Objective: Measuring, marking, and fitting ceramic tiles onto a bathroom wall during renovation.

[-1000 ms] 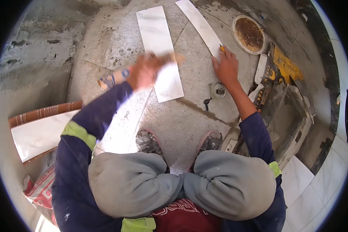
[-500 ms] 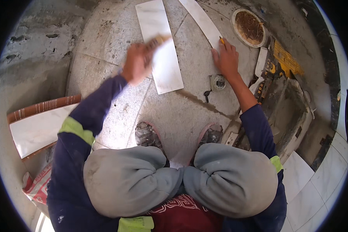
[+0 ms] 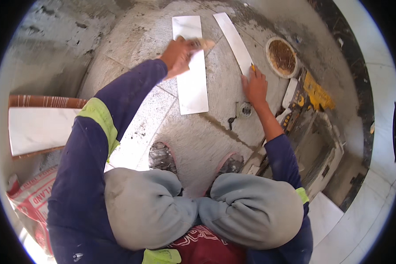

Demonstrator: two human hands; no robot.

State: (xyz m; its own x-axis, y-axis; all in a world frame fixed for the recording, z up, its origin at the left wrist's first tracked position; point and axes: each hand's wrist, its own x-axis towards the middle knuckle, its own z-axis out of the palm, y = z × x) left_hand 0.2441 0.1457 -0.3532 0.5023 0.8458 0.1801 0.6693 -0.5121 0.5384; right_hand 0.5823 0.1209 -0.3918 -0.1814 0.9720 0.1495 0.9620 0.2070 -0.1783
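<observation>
My left hand (image 3: pixel 178 56) is closed round a tan, blurred thing (image 3: pixel 205 44) whose kind I cannot make out. It is over the upper half of a wide white tile strip (image 3: pixel 192 90) on the floor, and the tan thing reaches past the strip's right edge. My right hand (image 3: pixel 255 89) is closed on a yellow pencil (image 3: pixel 252 67), seen only at its end above the fingers. The hand rests at the near end of a narrower white tile strip (image 3: pixel 234 38), which lies to the right of the wide one.
Near my right wrist lie a round gauge-like thing (image 3: pixel 245 109) and a small dark piece (image 3: pixel 231 122). Farther right are a round white tub (image 3: pixel 281 57) with brown contents, a yellow-black tool (image 3: pixel 314 93) and a dirty trough (image 3: pixel 324 152). A tile box (image 3: pixel 42 128) and a bag (image 3: pixel 33 198) stand left.
My left hand has moved right across the wide tile strip with the tan thing. My right hand stays at the narrow strip's near end. The whole view has shifted a little.
</observation>
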